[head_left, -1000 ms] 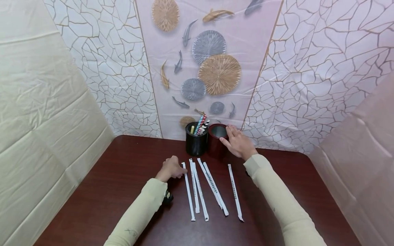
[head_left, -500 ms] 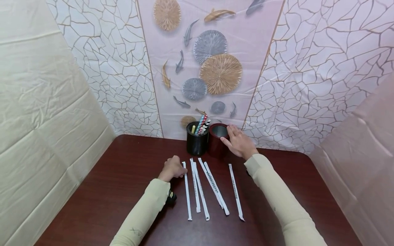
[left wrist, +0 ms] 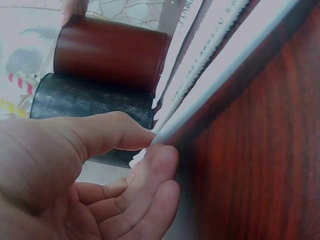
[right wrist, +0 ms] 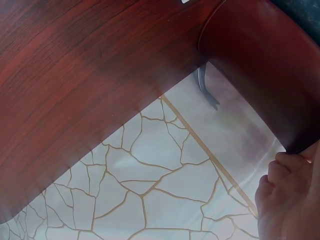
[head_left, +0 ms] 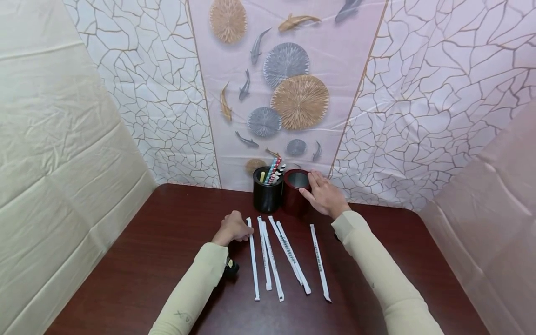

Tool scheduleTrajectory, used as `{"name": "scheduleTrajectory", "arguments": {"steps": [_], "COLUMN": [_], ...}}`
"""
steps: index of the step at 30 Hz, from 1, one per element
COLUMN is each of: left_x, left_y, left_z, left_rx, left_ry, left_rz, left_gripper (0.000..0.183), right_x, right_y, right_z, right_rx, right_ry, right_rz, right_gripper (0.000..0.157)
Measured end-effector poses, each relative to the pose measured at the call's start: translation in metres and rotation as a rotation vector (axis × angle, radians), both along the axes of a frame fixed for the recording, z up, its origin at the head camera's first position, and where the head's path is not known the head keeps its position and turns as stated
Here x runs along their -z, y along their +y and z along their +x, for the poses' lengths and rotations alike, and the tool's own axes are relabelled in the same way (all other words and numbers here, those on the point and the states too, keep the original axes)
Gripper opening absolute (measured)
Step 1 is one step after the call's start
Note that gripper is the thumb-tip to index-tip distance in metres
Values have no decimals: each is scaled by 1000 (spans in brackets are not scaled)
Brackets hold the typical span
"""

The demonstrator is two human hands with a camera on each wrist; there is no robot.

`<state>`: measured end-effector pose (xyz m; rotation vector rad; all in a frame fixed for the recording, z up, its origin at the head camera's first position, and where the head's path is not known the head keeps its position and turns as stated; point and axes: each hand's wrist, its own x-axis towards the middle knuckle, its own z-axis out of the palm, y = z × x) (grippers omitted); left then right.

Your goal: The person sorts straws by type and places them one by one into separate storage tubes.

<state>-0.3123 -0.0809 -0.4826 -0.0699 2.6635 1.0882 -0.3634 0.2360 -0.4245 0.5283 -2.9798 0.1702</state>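
My left hand (head_left: 232, 228) pinches a white paper-wrapped straw (head_left: 254, 266) near its far end, between thumb and fingers, as the left wrist view shows up close. This straw is the leftmost of several wrapped straws on the dark red-brown table (head_left: 180, 260). To its right lies a pair of wrapped straws (head_left: 273, 267), then another pair (head_left: 293, 258), then a single one (head_left: 320, 265). My right hand (head_left: 326, 196) rests at the rim of a dark red cup (head_left: 295, 202), fingers mostly straight along its right side, thumb at the front rim.
Left of the red cup stands a black cup (head_left: 267, 199) with colourful striped paper straws (head_left: 274, 171) in it. A patterned cloth (head_left: 268, 70) hangs behind the table's back edge. Pale fabric walls (head_left: 54, 139) flank both sides.
The pinched straw has shifted slightly, its near end swinging left, away from the neighbouring straws. My right hand stays at the red cup.
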Motion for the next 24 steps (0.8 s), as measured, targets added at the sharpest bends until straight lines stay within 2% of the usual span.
{"name": "scheduleTrajectory", "arguments": {"steps": [4,9,19,24], "left_x": [-8,-19,-64,-98], "left_y": [-3,-9,-20,-21], "left_z": [0,-4,-10,-13], "left_rx": [-8,-4,34,78], "left_ry": [13,89,242,335], "left_rz": [17,13,-42,-85], "left_gripper": [23,23,23,23], "right_x": [1,0,0,0], "right_y": [-1,0,-1,0], "right_z": [0,0,0,0], "right_rx": [0,6,-1,10], "right_ry": [0,-9,-9,-20], "right_rz": [-1,0,-6,1], "right_gripper": [83,83,82,82]}}
